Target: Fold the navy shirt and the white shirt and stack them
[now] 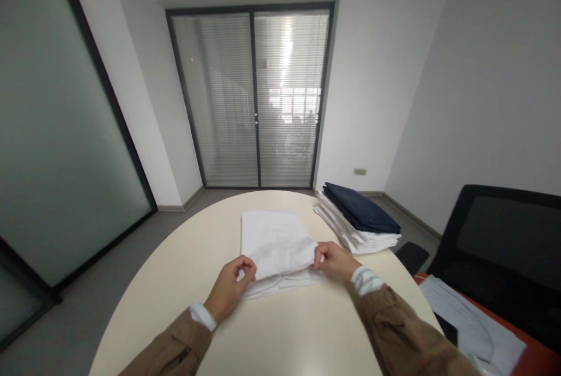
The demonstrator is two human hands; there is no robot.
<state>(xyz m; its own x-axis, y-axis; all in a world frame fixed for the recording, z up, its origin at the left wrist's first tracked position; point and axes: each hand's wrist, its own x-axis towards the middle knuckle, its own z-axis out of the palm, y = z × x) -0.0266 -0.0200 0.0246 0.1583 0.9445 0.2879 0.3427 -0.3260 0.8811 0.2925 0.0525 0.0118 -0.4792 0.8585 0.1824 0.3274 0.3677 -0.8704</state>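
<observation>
A white folded cloth (pixel 274 238) lies on the round cream table (pixel 184 271) in front of me; its exact kind I cannot make out. My left hand (pixel 232 283) pinches the near left corner of its top layer. At the near right corner, my right hand (pixel 336 260) grips the same layer between thumb and fingers. The held edge is lifted slightly, and a lower layer of the cloth shows beneath it, nearer to me. The fingertips partly cover both corners.
At the table's right edge is a stack of folded white cloths (pixel 337 227) with dark navy folded cloth (pixel 362 207) on top. A black mesh chair (pixel 508 247) stands at the right, with papers (pixel 473 323) on its orange seat. Behind the table is a glass partition with blinds (pixel 214 107).
</observation>
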